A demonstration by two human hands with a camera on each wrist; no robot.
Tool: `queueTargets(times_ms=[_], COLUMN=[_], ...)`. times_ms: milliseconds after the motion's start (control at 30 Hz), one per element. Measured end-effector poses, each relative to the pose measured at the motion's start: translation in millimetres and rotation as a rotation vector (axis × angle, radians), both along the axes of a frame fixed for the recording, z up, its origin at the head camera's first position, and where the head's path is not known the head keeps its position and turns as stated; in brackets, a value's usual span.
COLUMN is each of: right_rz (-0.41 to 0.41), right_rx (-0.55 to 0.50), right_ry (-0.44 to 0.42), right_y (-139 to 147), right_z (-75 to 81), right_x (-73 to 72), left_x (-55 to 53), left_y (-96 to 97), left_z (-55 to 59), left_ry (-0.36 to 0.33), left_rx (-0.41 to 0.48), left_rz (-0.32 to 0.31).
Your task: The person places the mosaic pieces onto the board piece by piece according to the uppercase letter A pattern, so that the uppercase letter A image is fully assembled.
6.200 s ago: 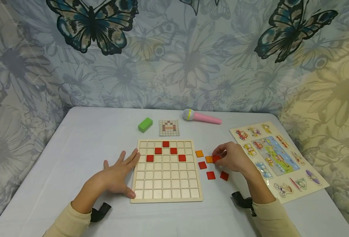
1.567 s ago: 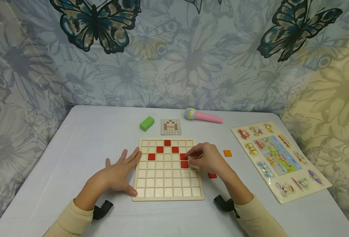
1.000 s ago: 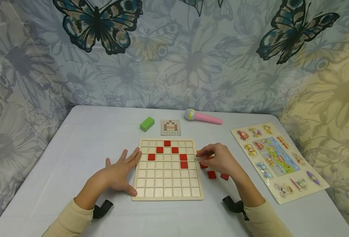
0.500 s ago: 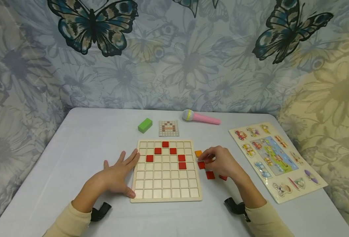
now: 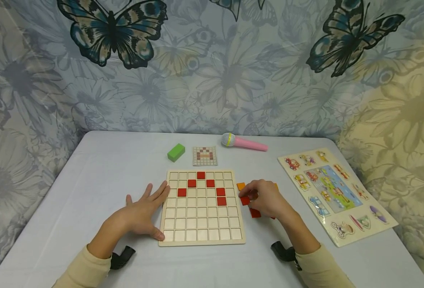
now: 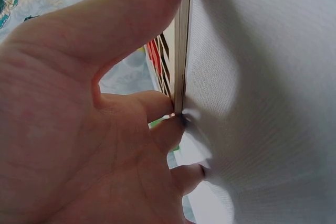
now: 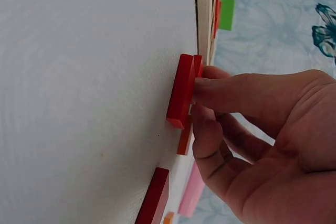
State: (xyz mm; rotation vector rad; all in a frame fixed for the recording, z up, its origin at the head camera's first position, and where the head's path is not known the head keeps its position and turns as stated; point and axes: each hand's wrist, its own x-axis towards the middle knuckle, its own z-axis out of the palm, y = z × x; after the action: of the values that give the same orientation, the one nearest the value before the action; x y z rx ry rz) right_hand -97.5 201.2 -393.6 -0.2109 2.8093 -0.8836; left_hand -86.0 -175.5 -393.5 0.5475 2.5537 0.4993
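Note:
The pale wooden grid board (image 5: pixel 202 224) lies mid-table with several red tiles (image 5: pixel 201 175) set in its upper cells. My left hand (image 5: pixel 139 214) is spread flat at its left side, fingertips and thumb touching the frame; the left wrist view shows the hand (image 6: pixel 100 129) against the board edge (image 6: pixel 181 51). To the board's right, my right hand (image 5: pixel 266 198) has curled fingers and thumb around the edges of a loose red tile (image 5: pixel 245 201). In the right wrist view, that tile is partly hidden behind a nearer red tile (image 7: pixel 181 90) beside the thumb.
Near the right hand lie another red tile (image 5: pixel 255 213) and an orange tile (image 5: pixel 241 187). Behind the board are a green block (image 5: pixel 176 153), a small pattern card (image 5: pixel 204 156) and a pink toy microphone (image 5: pixel 249 143). A picture puzzle board (image 5: pixel 338 196) lies at the right.
A red tile now sits in the board below the right-hand diagonal tile. My right hand went from the board back to the loose tiles and lowered onto one. The left hand stayed put.

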Motion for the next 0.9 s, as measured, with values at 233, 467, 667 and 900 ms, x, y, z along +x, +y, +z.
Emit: queueTargets(times_ms=[233,467,667,900], right_rz=[0.001,0.02,0.038,0.07], right_rx=[0.021,0.026,0.024,-0.002], right_ry=[-0.008,0.003,0.019,0.043], right_y=[-0.8,0.1,1.0,0.1], right_z=[0.9,2.3,2.7,4.4], right_x=[1.3,1.8,2.2,3.5], left_x=[0.5,1.2,1.2,0.6], left_y=[0.6,0.8,0.4,0.4], left_z=[-0.5,-0.8,-2.2,-2.8], left_ry=[0.005,0.009,0.006,0.003], left_rx=[-0.004,-0.006,-0.008,-0.006], left_rz=[0.004,0.005,0.005,0.0])
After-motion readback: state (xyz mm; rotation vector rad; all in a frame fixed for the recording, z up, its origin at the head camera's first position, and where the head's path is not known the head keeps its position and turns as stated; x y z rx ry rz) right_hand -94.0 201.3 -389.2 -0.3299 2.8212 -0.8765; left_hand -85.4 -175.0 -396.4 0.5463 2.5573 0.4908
